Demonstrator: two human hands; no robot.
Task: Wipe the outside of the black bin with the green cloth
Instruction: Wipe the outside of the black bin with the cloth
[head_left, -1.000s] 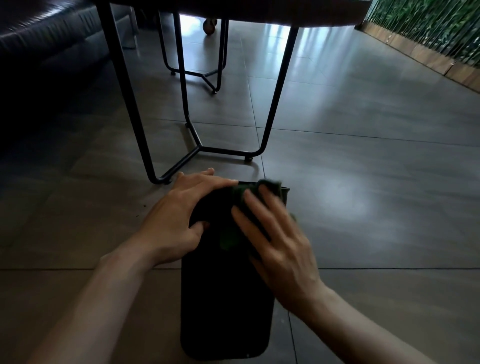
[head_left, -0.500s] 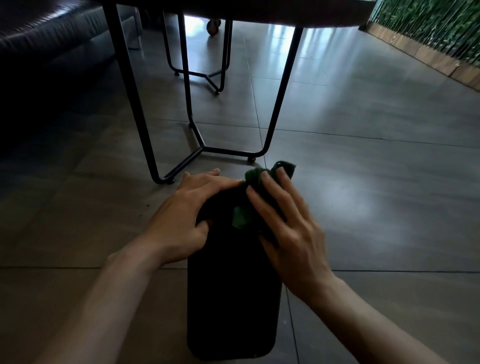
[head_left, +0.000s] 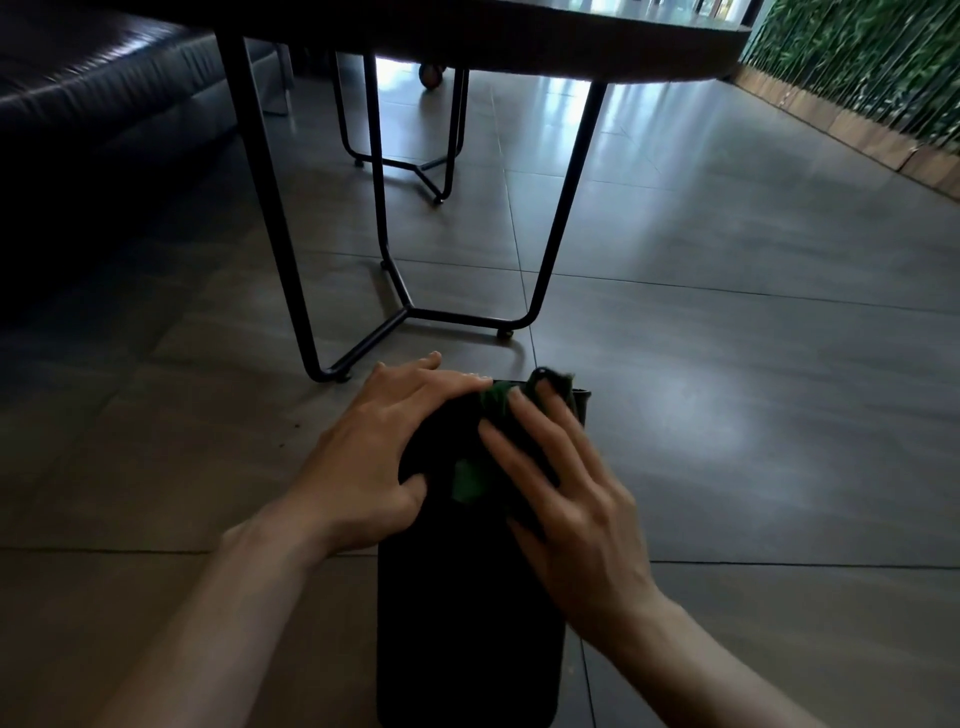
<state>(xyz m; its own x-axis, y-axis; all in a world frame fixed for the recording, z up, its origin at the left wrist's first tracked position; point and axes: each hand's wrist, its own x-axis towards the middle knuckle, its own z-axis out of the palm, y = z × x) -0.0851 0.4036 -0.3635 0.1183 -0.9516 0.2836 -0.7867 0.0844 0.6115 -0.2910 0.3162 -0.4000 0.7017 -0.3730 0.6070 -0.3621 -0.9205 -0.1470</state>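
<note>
Two bare hands are resting on a tall black plastic bin (head_left: 467, 613) that is lying on its side on the grey tiled floor (head_left: 727, 415), its long flank facing up. The left hand (head_left: 379, 457) is lying open and flat over the bin's far left shoulder, fingers spread and pointing away, thumb tucked against the near side; it is bracing the bin rather than closing round anything. The right hand (head_left: 566, 493) is pressing a crumpled dark green cloth (head_left: 488, 447) down onto the bin's upper face, fingers extended and fanned across it, so the cloth is pinned under the palm and fingers and not clenched in a fist. A fold of the cloth is bulging up just past the fingertips, at the bin's far edge, and another patch is showing between the two hands. The hands are lying close beside each other, nearly touching at the fingertips.

Just beyond the bin, a round dark-topped bench with thin black metal legs (head_left: 415, 312) is standing on the floor. Far off to the bin's left a dark leather sofa (head_left: 104, 93) is sitting in shadow, and far off to its right a green leafy wall (head_left: 857, 67) is running above a wooden border.
</note>
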